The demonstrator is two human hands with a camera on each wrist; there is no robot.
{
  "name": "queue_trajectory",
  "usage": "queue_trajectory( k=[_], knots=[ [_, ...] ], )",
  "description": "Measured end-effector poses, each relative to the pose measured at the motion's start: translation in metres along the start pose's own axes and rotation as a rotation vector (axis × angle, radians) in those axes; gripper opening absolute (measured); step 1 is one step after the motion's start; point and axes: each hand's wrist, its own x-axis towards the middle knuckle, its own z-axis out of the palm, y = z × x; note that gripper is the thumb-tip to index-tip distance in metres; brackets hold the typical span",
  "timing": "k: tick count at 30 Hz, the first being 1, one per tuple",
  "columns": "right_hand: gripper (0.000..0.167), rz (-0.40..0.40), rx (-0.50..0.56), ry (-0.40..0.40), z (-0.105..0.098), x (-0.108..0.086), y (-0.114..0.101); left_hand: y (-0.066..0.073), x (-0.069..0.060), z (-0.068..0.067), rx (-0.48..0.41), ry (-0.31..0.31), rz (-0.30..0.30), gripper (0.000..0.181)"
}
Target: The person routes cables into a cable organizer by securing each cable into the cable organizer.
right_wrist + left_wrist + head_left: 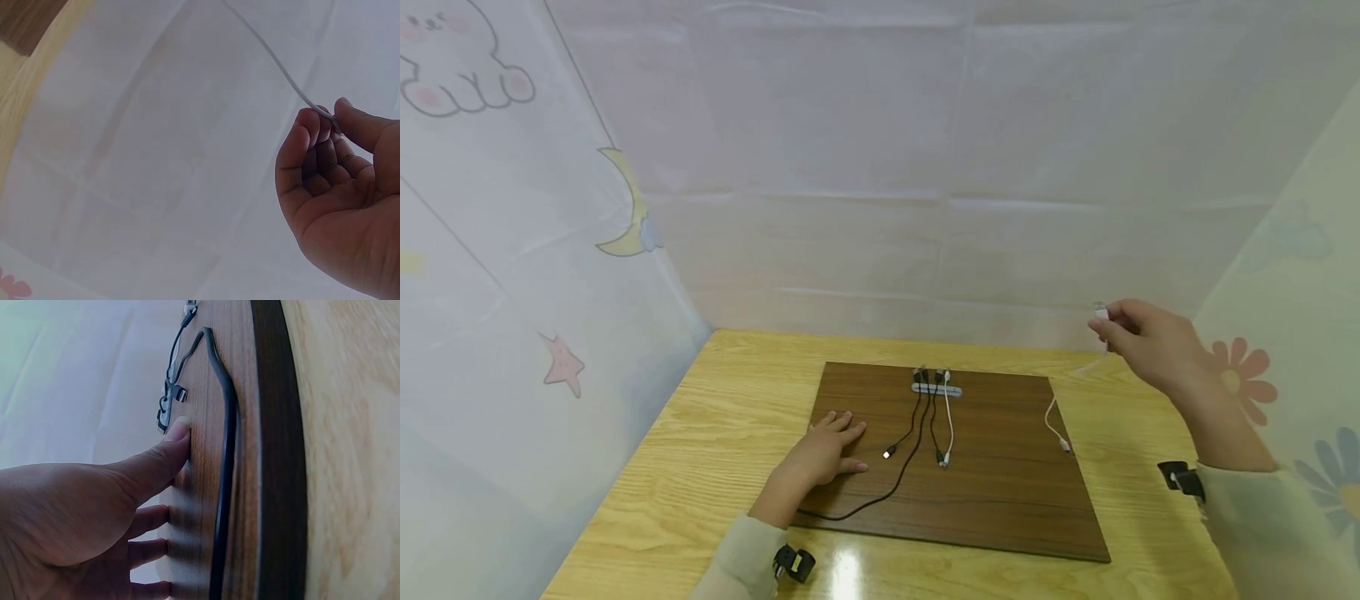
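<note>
My right hand [1153, 342] is raised at the right, pinching the USB plug [1101, 313] of a white charging cable between thumb and fingers. From there the white cable [275, 59] runs down, and its other end [1064, 445] lies by the right edge of a dark brown wooden board [1000, 492]. My left hand [820, 454] rests on the board's left part with fingers spread. In the left wrist view a thick black cable [228, 444] passes beside its thumb. A grey cable holder [955, 392] near the board's far edge carries several black cables and a white cable [951, 425].
Around the board lies a light wooden table [677, 442]. Pale printed sheets hang as walls at the back [850, 267], left and right. The long black cable [880, 500] curves across the board to its near left edge.
</note>
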Motion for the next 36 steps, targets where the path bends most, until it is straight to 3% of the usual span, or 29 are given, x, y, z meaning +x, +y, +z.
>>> queue_trajectory(
  k=[9, 36],
  knots=[
    [0.033, -0.075, 0.067, 0.047, 0.016, 0.001, -0.020, 0.002, -0.001, -0.002, 0.009, -0.004, 0.000, 0.071],
    [0.027, -0.135, 0.195, -0.081, 0.051, 0.008, -0.050, 0.002, -0.001, -0.001, 0.012, -0.021, 0.006, 0.071]
  ],
)
